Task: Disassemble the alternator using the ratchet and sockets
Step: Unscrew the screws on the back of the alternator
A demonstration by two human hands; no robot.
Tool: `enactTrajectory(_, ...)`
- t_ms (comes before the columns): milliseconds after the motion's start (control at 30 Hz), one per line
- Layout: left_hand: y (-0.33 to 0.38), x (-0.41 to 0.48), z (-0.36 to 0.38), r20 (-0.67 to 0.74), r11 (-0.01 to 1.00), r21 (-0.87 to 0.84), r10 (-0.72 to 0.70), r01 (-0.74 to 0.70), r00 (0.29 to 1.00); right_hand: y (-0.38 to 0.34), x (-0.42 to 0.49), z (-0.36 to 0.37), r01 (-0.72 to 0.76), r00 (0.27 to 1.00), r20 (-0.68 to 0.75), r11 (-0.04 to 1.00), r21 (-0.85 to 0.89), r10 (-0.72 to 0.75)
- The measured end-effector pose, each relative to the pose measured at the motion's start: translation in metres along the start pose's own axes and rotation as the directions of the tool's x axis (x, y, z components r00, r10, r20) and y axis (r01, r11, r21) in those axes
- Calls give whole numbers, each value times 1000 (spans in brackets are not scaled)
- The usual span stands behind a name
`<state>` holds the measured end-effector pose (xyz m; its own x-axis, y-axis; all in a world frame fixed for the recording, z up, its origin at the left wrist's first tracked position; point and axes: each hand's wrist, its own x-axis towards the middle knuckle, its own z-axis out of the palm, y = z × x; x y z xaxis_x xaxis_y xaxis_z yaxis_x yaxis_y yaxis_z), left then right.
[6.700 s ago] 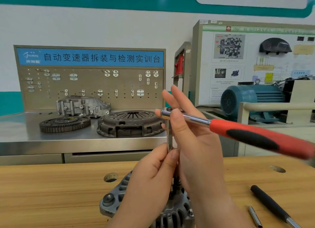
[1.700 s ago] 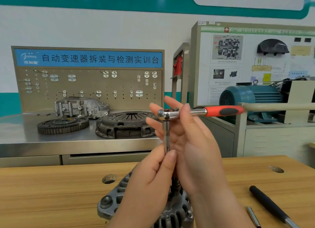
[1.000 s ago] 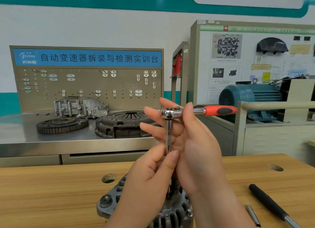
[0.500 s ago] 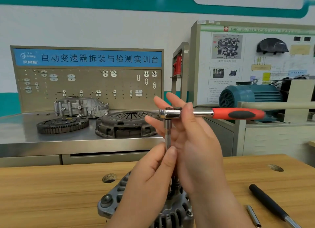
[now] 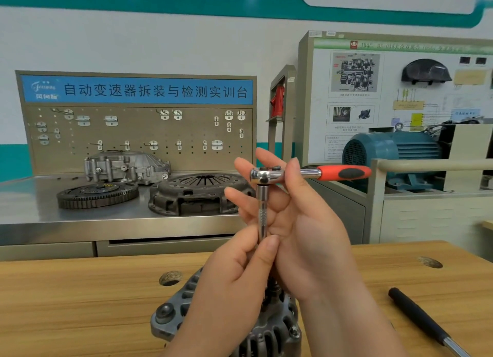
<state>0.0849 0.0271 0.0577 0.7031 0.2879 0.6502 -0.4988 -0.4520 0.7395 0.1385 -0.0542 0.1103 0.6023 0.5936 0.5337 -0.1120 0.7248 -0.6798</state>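
Left hand [image 5: 234,284]: pinching the lower extension bar [image 5: 262,212] between thumb and curled fingers, keeping it upright.
Right hand [image 5: 306,223]: fingers lying nearly straight behind the ratchet [image 5: 309,173] head, thumb pressing across its neck; the red handle is pointing right, ungripped.
Alternator [image 5: 186,311]: sitting on the wooden workbench [image 5: 80,303] directly under both hands, which are hiding the socket and fastener.
Risk: this light hold is probably letting the bar tilt, so the socket may be slipping off; the unclamped alternator may be turning too.
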Motion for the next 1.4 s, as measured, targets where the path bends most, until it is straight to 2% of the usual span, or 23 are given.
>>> enactTrajectory(67,0,0,0,-12,1000,-19,-6,6,1000,4,0,2,87,995,-42,993,-76,-91)
enactTrajectory(133,-1,0,0,1,998,-59,-13,13,1000,7,-1,3,215,969,-65,942,-259,-239)
enactTrajectory(200,-2,1,1,-1,994,-108,-31,31,1000,8,-3,4,280,947,-51,894,-351,-316)
enactTrajectory(267,-4,1,1,-4,992,-121,-27,27,1000,6,-3,4,255,960,-33,918,-303,-277)
enactTrajectory(400,-3,0,1,29,997,-83,3,0,1000,3,-2,4,82,996,-30,990,-113,-86)
enactTrajectory(467,-1,0,0,41,997,-80,11,-8,999,2,-2,4,27,999,-20,995,-92,-29)
enactTrajectory(533,0,0,0,26,998,-55,14,-13,1000,3,-2,4,43,999,-18,994,-101,-45)
enactTrajectory(667,0,1,0,-6,998,-52,-21,20,1000,8,-2,5,204,977,-20,955,-217,-214)
enactTrajectory(733,-2,2,1,-10,997,-63,-37,36,999,9,-3,6,234,970,-5,945,-230,-241)
enactTrajectory(867,-2,0,1,-1,996,-85,-20,20,1000,5,-2,5,144,989,-24,981,-127,-148)
enactTrajectory(967,-2,-1,1,13,997,-76,-19,20,1000,4,-2,3,101,994,-38,986,-133,-107)
enactTrajectory(1133,-2,2,0,-28,999,-41,-31,30,999,9,-3,6,241,970,23,937,-253,-243)
enactTrajectory(1200,-2,2,0,-40,998,-45,-39,37,998,10,-3,6,255,966,30,929,-267,-256)
enactTrajectory(1333,-3,0,1,-7,998,-57,-10,10,1000,6,-1,3,140,990,-8,983,-117,-142)
enactTrajectory(1400,-2,-1,0,17,998,-62,-9,10,1000,4,-1,2,83,995,-38,992,-100,-87)
